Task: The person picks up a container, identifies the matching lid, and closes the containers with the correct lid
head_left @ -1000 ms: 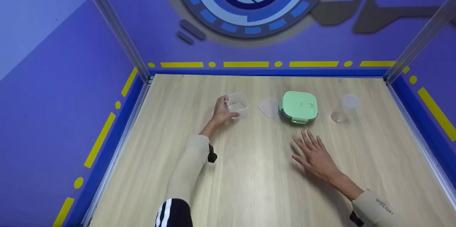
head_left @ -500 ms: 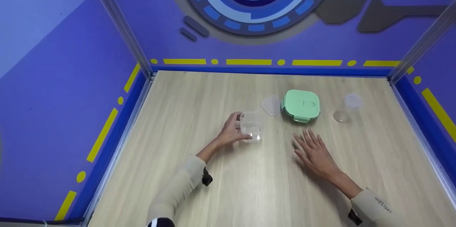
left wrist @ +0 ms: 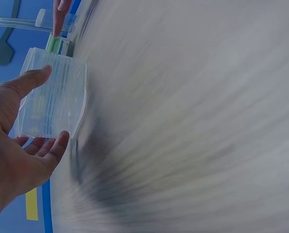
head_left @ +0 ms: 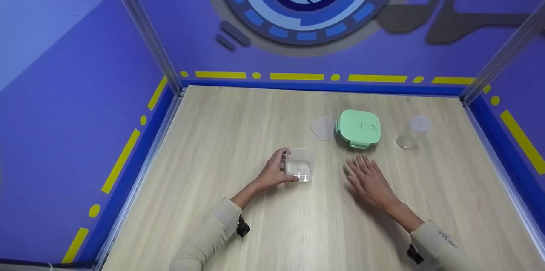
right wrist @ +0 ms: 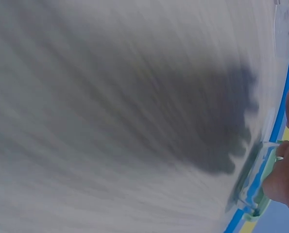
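Observation:
My left hand point(head_left: 272, 172) grips a clear, squarish plastic container point(head_left: 300, 165) near the middle of the table. Its thumb lies along one side and the fingers along another, as the left wrist view shows on the container point(left wrist: 57, 97). The container is upright and its open top faces up. To the right, my right hand point(head_left: 371, 183) hovers palm down with its fingers extended, holding nothing. Just beyond those fingertips sits a lunch box with a mint-green clip lid point(head_left: 359, 128). A flat translucent lid point(head_left: 324, 128) lies at the box's left side.
A clear jar with a whitish cap point(head_left: 419, 123) stands right of the lunch box. Blue-purple panels point(head_left: 170, 20) with metal corner posts point(head_left: 142, 24) enclose the wooden table point(head_left: 204, 135) at the back and sides.
My left hand has brought the container from the back of the table toward me and slightly right. My right hand has shifted a little left, staying free.

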The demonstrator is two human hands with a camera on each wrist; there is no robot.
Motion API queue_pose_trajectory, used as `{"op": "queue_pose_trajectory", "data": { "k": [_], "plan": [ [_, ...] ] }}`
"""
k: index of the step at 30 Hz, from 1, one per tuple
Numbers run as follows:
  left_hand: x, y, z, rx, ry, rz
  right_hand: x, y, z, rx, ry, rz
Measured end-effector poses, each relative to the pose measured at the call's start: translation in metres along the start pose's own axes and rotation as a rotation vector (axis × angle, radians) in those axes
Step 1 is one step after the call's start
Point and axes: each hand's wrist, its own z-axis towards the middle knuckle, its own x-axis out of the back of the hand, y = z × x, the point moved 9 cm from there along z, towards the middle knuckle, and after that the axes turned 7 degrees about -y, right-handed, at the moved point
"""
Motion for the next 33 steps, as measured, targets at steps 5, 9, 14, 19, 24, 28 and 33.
{"op": "queue_pose_trajectory", "data": {
  "k": [5,9,14,19,24,28,33],
  "plan": [
    [-0.003,-0.001,0.001,0.009,-0.022,-0.026,0.003,-0.003,0.005,0.021,0.028,-0.002],
    [-0.004,-0.002,0.001,-0.015,-0.024,-0.069,0.004,-0.009,0.015,0.055,0.06,0.0],
    [-0.004,-0.004,0.001,-0.024,-0.038,-0.083,-0.003,-0.02,0.039,0.069,0.028,0.033],
    [-0.001,-0.006,0.0,-0.006,-0.043,-0.092,-0.016,-0.036,0.073,0.077,-0.038,0.058],
    [0.0,-0.009,0.001,0.015,-0.046,-0.082,-0.023,-0.041,0.1,0.076,-0.073,0.063],
    [-0.002,-0.007,0.001,0.011,-0.032,-0.084,-0.025,-0.038,0.111,0.079,-0.082,0.076],
    [-0.004,-0.004,0.001,0.009,-0.033,-0.082,-0.029,-0.031,0.114,0.075,-0.086,0.069]
  ]
}}
